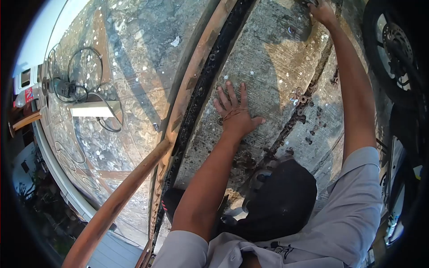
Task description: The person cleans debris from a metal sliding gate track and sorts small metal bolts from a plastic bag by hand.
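My left hand (236, 109) lies palm down with its fingers spread on the rough concrete floor (250, 58), nothing in its grasp. Stretched out to the top edge of the view, my right hand (323, 13) has its fingers closed around a small greyish thing (313, 2). The frame cuts that thing off, so its kind does not show. Between my arms, rusty washer-like pieces (304, 99) and dark crumbs lie along a crack in the concrete. A black-clad knee (286, 196) is bent below my left hand.
Left of my left hand runs a long rusty metal frame (196, 58) with a brown pipe (120, 201) joined to it. Farther left are a corded power tool (66, 88) and a pale block (96, 109). A motorcycle wheel (395, 49) stands at the right.
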A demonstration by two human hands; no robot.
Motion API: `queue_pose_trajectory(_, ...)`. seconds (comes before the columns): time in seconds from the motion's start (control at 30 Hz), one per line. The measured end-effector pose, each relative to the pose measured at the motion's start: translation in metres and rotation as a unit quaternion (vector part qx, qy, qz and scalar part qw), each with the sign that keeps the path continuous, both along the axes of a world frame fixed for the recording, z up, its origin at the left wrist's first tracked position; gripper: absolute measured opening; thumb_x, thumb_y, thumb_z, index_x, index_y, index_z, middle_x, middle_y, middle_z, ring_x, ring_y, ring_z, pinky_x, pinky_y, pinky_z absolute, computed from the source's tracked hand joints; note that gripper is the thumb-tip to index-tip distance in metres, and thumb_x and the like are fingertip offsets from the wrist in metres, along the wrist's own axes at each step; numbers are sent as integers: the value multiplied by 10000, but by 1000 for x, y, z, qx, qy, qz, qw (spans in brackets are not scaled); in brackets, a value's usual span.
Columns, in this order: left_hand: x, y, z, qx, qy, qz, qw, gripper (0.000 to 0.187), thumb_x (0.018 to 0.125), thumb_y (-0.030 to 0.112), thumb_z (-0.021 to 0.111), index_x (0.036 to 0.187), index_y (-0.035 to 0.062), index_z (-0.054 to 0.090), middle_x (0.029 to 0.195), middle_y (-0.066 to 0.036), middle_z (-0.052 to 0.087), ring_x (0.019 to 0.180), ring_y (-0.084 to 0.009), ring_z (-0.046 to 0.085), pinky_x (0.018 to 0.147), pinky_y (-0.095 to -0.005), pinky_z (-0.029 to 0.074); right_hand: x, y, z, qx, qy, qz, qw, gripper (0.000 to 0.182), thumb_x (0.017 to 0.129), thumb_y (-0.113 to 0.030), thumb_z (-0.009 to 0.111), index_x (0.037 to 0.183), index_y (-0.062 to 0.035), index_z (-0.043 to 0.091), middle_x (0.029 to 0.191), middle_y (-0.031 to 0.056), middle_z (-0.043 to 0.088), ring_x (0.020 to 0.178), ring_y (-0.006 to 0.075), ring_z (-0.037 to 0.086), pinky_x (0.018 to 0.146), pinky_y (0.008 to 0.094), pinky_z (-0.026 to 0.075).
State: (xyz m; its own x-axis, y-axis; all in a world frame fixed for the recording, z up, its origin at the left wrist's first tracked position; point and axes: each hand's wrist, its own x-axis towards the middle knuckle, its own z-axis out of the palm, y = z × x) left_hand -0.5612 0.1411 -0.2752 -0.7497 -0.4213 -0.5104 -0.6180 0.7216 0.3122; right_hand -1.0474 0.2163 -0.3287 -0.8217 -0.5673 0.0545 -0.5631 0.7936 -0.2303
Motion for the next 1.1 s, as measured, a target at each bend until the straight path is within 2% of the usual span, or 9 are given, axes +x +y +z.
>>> queue_pose_trajectory(0.37,18,-6,-16,-12,124,-37,992,1208,727,603,738,1540,72,20,1531,-348,-120,1418,-489,-190,1103,-627,-59,324,127,199,-355,28,83,931,418,977,-275,486,1280,8,542,1069,124,635,887,202,602,747,303,458)
queue_pose_trajectory(0.43,40,-12,7,159,316,81,932,1044,786,507,746,1504,23,164,1522,-340,18,1448,-462,-58,1145,-533,140,362,136,227,-555,-289,17,780,452,982,-304,448,1279,28,526,954,107,604,768,136,534,606,237,359)
queue_pose_trajectory(0.53,94,12,62,31,455,41,889,972,798,464,755,1457,-19,229,1525,-307,-2,1433,-456,45,1110,-497,254,369,161,240,-519,-595,-47,612,445,920,-380,498,1133,4,571,686,59,501,584,146,470,479,275,342)
queue_pose_trajectory(0.6,121,38,89,54,437,-4,898,825,805,443,759,1354,-44,385,1300,-264,411,1169,-345,466,952,-439,429,386,153,257,-475,-683,-163,530,444,857,-445,558,992,-27,622,528,41,455,414,162,431,378,309,349)
queue_pose_trajectory(0.63,130,47,94,130,400,-11,907,764,814,420,758,1322,-44,427,1166,-228,517,1037,-303,544,881,-408,471,419,111,273,-419,-530,-239,697,462,835,-507,536,850,-49,594,477,-59,284,362,71,223,331,234,164)
queue_pose_trajectory(0.7,143,64,93,304,368,85,875,447,870,318,727,1115,-24,577,678,-32,596,604,-149,581,597,-297,498,422,103,256,-413,-628,-106,651,388,848,-462,564,811,-76,597,496,-48,330,382,78,277,345,212,215)
queue_pose_trajectory(0.8,165,66,108,358,287,186,869,270,918,229,663,1003,-15,584,685,-4,577,586,-79,531,519,-270,439,442,81,181,-473,-627,-29,618,404,922,-373,534,1091,-8,572,732,49,508,647,145,485,530,302,416)
queue_pose_trajectory(0.9,157,50,96,327,286,234,870,225,937,213,623,956,-6,574,677,2,559,557,-67,501,489,-273,411,516,44,170,-323,-531,16,783,629,901,-421,648,1312,32,498,1016,137,587,969,207,580,835,393,522)
queue_pose_trajectory(1.1,177,21,93,403,271,237,841,314,943,203,611,1134,-45,578,935,-107,620,781,-134,603,635,-268,506,538,-15,120,-314,-537,-72,780,286,848,-121,645,1071,38,566,853,163,630,719,221,646,595,373,535)
